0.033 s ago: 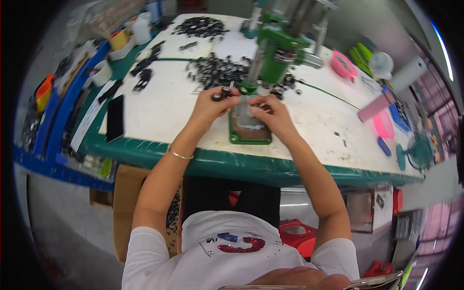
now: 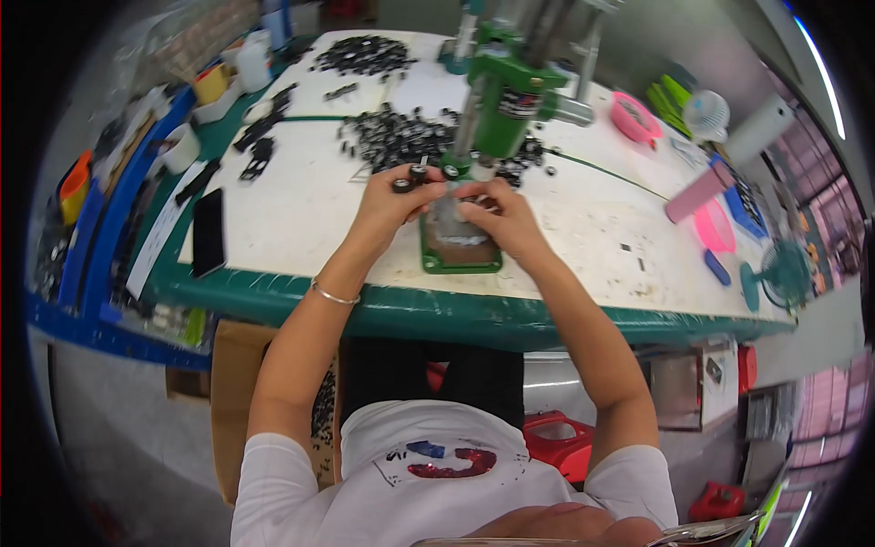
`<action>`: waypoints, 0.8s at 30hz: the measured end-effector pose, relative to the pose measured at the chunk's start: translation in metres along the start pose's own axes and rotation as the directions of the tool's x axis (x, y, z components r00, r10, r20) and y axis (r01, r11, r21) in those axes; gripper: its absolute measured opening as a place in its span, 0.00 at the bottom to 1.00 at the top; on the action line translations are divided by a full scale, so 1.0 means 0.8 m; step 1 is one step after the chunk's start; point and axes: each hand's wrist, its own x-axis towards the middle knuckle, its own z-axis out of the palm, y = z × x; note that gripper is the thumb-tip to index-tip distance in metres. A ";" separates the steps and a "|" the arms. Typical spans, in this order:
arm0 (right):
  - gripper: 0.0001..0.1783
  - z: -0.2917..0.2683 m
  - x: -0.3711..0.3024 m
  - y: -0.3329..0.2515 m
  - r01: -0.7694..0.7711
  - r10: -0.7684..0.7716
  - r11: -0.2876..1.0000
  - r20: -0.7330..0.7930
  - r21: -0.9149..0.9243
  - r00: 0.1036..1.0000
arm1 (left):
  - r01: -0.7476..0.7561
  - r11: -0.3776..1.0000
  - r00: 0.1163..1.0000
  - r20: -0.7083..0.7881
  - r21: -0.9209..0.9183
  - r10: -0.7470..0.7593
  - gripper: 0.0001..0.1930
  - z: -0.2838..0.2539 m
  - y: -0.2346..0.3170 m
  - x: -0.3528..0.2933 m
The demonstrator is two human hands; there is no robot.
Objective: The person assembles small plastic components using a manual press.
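Observation:
My left hand (image 2: 390,202) is closed on small black wheels (image 2: 402,185) with pale centres. They stick out past its thumb and fingers at the left side of a green hand press (image 2: 507,105). Another small black wheel (image 2: 450,170) shows just beyond its fingertips, close to the press column. On the other side my right hand (image 2: 504,217) pinches its fingers together under the ram. What lies between them is too small and hidden to make out. Both hands hover above the press's green base (image 2: 463,268), their fingertips close together.
Behind the press lies a heap of small black wheels (image 2: 401,137), with another pile of black parts (image 2: 365,55) farther back. A phone (image 2: 209,232) lies at the left. At the right are a pink basin (image 2: 635,118), a pink bottle (image 2: 697,192) and a green fan (image 2: 779,273).
The whole view has shifted slightly, so the table and press sit a little farther left. Both hands stay at the press with their fingers still closed.

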 end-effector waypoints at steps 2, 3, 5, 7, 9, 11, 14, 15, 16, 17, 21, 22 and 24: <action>0.16 -0.001 -0.002 0.008 0.027 -0.025 0.999 -0.035 0.040 0.999 | 0.003 1.000 0.999 0.038 -0.011 -0.002 0.08 0.015 -0.005 0.009; 0.17 0.002 -0.002 0.011 0.023 -0.019 0.997 -0.060 0.070 0.998 | 0.010 1.000 1.000 0.024 -0.007 -0.010 0.08 0.019 -0.008 0.012; 0.19 0.005 -0.006 0.011 0.032 -0.022 0.995 -0.097 0.097 0.995 | -0.013 1.000 0.999 0.040 -0.015 0.013 0.08 0.028 -0.014 0.018; 0.22 0.007 -0.007 0.011 0.043 -0.033 0.995 -0.107 0.093 0.994 | -0.060 0.998 0.998 0.017 -0.009 0.060 0.08 0.037 -0.013 0.018; 0.23 0.008 -0.012 0.003 0.017 -0.012 0.999 -0.101 0.043 0.995 | -0.117 0.993 0.993 0.025 0.007 0.117 0.07 0.037 -0.016 0.019; 0.26 0.010 -0.012 -0.002 -0.031 0.032 0.999 -0.075 0.011 0.997 | -0.185 0.976 0.983 0.013 0.113 0.185 0.07 0.034 -0.015 0.018; 0.28 -0.007 -0.014 -0.002 -0.136 0.141 0.986 -0.052 0.093 0.989 | -0.239 0.948 0.971 0.051 0.213 0.233 0.05 0.037 -0.011 0.022; 0.27 -0.019 -0.012 0.006 -0.089 0.091 0.995 -0.078 0.036 0.993 | -0.297 0.939 0.954 0.087 0.175 0.286 0.06 0.036 -0.021 0.031; 0.25 -0.033 -0.008 0.024 -0.017 0.028 0.996 -0.120 0.091 0.992 | -0.354 0.926 0.933 0.127 0.135 0.338 0.06 0.036 -0.029 0.038; 0.21 -0.048 -0.007 0.007 -0.089 0.092 0.996 -0.135 0.034 0.986 | -0.339 0.935 0.934 0.158 0.107 0.321 0.07 0.032 -0.031 0.039; 0.17 -0.106 0.025 -0.031 -0.049 0.115 0.975 -0.302 0.218 0.946 | -0.304 0.950 0.937 0.199 0.069 0.286 0.09 0.031 -0.026 0.036; 0.14 -0.128 0.040 -0.033 -0.061 0.157 0.961 -0.351 0.269 0.923 | -0.275 0.958 0.947 0.198 0.082 0.255 0.08 0.032 -0.024 0.034; 0.11 -0.151 0.067 -0.069 0.071 0.099 0.868 -0.311 0.492 0.945 | -0.225 0.972 0.970 0.108 0.067 0.217 0.08 0.033 -0.022 0.031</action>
